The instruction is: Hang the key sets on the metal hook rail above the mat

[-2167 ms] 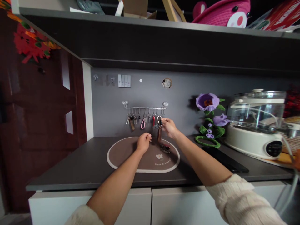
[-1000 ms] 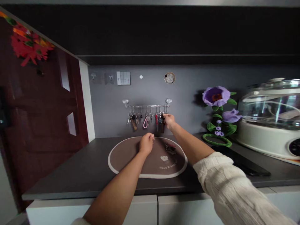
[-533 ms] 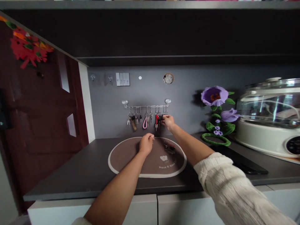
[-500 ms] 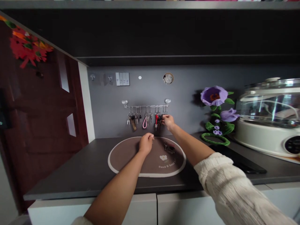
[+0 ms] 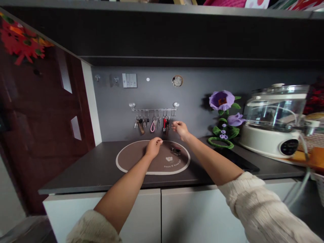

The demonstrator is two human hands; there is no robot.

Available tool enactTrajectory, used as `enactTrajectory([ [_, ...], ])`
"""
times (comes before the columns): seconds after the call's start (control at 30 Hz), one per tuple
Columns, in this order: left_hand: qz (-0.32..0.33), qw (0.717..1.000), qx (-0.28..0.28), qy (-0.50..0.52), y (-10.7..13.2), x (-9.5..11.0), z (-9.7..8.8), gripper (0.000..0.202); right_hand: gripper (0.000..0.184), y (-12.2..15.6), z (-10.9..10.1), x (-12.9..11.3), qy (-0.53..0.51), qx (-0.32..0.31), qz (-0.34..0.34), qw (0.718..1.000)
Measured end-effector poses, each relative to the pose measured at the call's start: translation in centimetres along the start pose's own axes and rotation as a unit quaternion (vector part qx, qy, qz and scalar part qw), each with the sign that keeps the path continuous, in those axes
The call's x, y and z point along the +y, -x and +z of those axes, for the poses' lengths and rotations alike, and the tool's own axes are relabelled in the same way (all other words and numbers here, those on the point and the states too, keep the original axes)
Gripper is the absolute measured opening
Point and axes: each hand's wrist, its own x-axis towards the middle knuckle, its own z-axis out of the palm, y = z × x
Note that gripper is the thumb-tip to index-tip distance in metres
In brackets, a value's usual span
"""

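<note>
My right hand [image 5: 180, 129] is raised just right of the key rack [image 5: 154, 110], its fingers loosely bent and apart, with nothing visible in them. Closest to it hang black keys [image 5: 167, 123] and a red key holder [image 5: 164, 125]. Farther left on the hooks are a pink loop keychain [image 5: 152, 127], a brown key fob [image 5: 141, 129] and several metal keys. My left hand [image 5: 153, 147] hovers over the brown oval mat [image 5: 131, 158], thumb and fingers pinched; whatever they hold, if anything, is too small to name. A bunch of keys [image 5: 175, 150] lies on the mat's right part.
The dark counter [image 5: 83, 168] carries a purple flower ornament [image 5: 222, 101], a black flat object [image 5: 235, 158] and a white appliance with a clear cover [image 5: 270, 135] on the right. A dark shelf [image 5: 162, 37] overhangs. At left stands a reddish-brown door [image 5: 50, 135].
My right hand has come away from the keys at the rack's right end, which hang from their hook. My left hand stays low over the mat. The view has shifted slightly.
</note>
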Motion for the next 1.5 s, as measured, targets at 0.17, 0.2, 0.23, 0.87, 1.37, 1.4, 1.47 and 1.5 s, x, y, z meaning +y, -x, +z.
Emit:
enactTrajectory([
  [0.17,0.008,0.999,-0.039,-0.005,0.7,0.7,-0.1,0.013,0.006,2.5,-1.2,0.6,-0.004,-0.033,0.006,0.999],
  [0.2,0.009,0.999,-0.046,-0.009,0.7,0.8,-0.1,0.013,0.007,3.0,-1.5,0.9,-0.001,-0.036,0.006,0.999],
  [0.23,0.013,0.998,-0.053,-0.015,0.8,0.9,0.0,0.013,0.007,3.4,-1.8,1.2,0.004,-0.040,0.004,0.999],
  [0.87,0.120,0.956,-0.170,-0.207,0.1,1.8,1.8,0.029,0.003,5.6,-4.0,5.9,0.188,-0.052,-0.006,0.981],
  [1.37,0.110,0.963,-0.150,-0.197,-0.1,1.4,1.8,0.015,0.006,5.7,-3.8,5.7,0.191,-0.028,0.024,0.981],
  [1.4,0.110,0.964,-0.149,-0.192,-0.1,1.4,1.7,0.015,0.006,5.6,-3.8,5.7,0.190,-0.027,0.024,0.981],
  [1.47,0.108,0.967,-0.150,-0.175,-0.1,1.3,1.6,0.014,0.005,5.6,-3.9,5.8,0.192,-0.027,0.023,0.981],
  [1.5,0.106,0.969,-0.149,-0.164,-0.1,1.2,1.6,0.014,0.005,5.5,-3.9,5.9,0.193,-0.027,0.021,0.981],
])
